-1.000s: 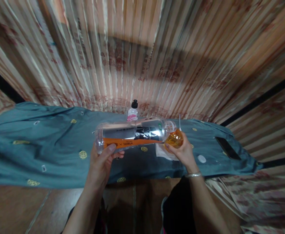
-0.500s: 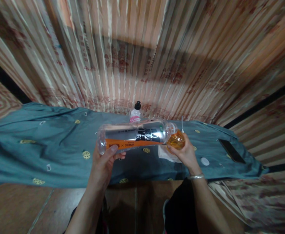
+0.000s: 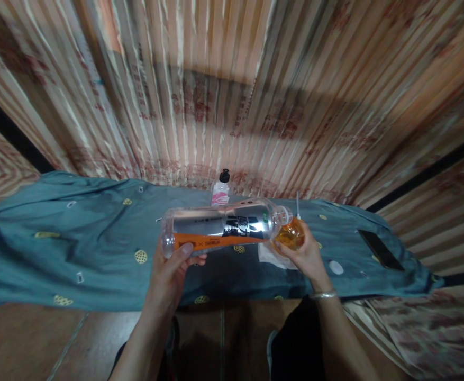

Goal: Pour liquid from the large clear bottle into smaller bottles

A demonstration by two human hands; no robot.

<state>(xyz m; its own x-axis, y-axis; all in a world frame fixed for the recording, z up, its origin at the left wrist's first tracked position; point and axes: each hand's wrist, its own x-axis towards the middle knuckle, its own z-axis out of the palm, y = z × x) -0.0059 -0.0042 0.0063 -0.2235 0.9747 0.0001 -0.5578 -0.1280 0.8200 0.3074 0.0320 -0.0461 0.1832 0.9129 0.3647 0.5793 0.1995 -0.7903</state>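
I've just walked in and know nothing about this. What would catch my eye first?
Probably the big clear bottle, held sideways mid-picture by the left hand, its neck at the amber container in the right hand. Behind it, a black-capped bottle stands on the teal cloth; a dark flat slab lies toward the right.

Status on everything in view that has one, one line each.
Clear bottle: held nearly level, mouth at the amber container
Amber container: held, fill level unclear
Left hand: gripping the clear bottle
Right hand: gripping the amber container
Black-topped bottle: upright, top on
Phone-like slab: flat, dark
White disc: flat
Cloth: wrinkled
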